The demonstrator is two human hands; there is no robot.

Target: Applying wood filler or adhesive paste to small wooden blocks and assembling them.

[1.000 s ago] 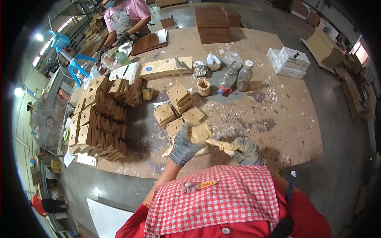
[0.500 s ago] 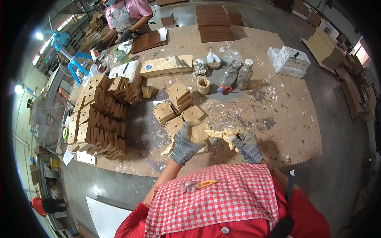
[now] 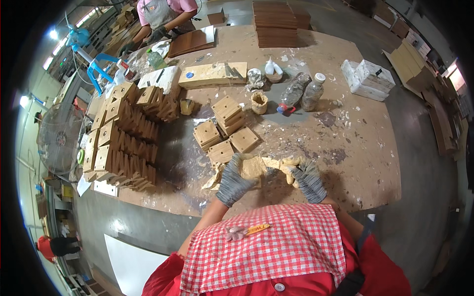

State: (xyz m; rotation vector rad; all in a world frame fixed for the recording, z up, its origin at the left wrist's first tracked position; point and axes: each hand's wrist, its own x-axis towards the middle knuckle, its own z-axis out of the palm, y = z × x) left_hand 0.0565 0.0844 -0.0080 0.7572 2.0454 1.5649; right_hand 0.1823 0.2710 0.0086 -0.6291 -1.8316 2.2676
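- L hand, grey knit glove w/ tan-caked fingers: curled round a tan, paste-smeared flat piece, material unclear, held over near side of brown, paint-spattered table.
- R hand, same kind of glove: fingers bent in, pinching R end of a thin, tan, paste-coated strip; strip's L end is at piece's upper R edge, can't tell if touching.
- Just beyond L hand: pale wooden blocks w/ round dark holes. More of same kind, in tall rows, further L.
- Writing: yellow pencil-shaped badge on red-and-white checked cloth at wearer's chest, short dark lettering; pinkish flower-like ornament next to it.
- Co-worker's grey striped apron, far L: small orange tag, too small to read.
- White wrapped blocks, table's R side: small dark mark, unreadable.
- Behind hands: rough tan cup, clear white-capped bottle.
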